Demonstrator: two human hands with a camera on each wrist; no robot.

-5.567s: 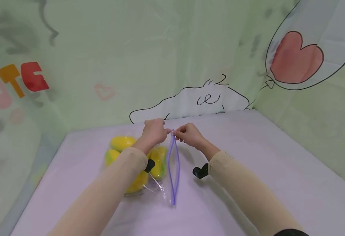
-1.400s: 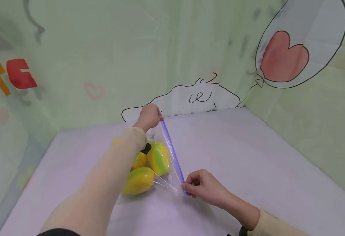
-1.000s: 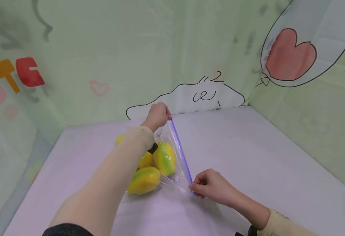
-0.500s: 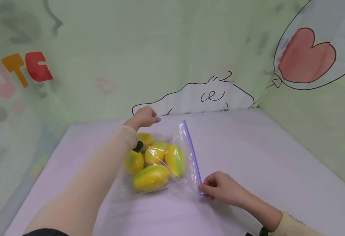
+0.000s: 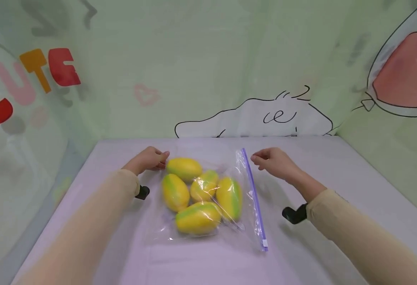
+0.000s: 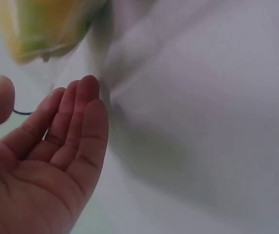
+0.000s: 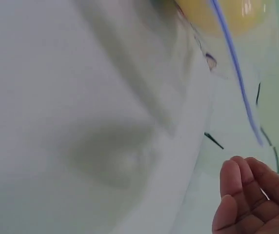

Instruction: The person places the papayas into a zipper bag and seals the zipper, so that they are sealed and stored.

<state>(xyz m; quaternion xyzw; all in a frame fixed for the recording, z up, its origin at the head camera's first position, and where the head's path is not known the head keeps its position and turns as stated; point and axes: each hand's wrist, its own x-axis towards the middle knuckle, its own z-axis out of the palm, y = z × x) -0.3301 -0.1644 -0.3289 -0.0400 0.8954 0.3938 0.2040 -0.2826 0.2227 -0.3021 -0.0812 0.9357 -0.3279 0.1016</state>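
A clear zip bag (image 5: 237, 236) lies flat on the table with several yellow-green mangoes (image 5: 198, 217) inside. Its purple zip strip (image 5: 253, 194) runs along the right side, pressed together in a single line, with a pale slider (image 5: 264, 243) at the near end. At the bag's far left corner is my left hand (image 5: 148, 159), fingers loosely extended beside a mango. In the left wrist view its thumb (image 6: 0, 100) stands apart from the fingers. My right hand (image 5: 275, 161) hovers just right of the strip's far end, its fingers slightly bent and holding nothing.
A pale lilac cloth covers the table (image 5: 208, 269). Behind it hangs a green printed curtain (image 5: 201, 71) with drawings, coming down at the table's back edge. Black wrist mounts (image 5: 294, 214) sit below each forearm.
Both hands have let go of the zip strip. The left hand moved left to the bag's other side; the right moved from the strip's near end to its far end. The view shifted.
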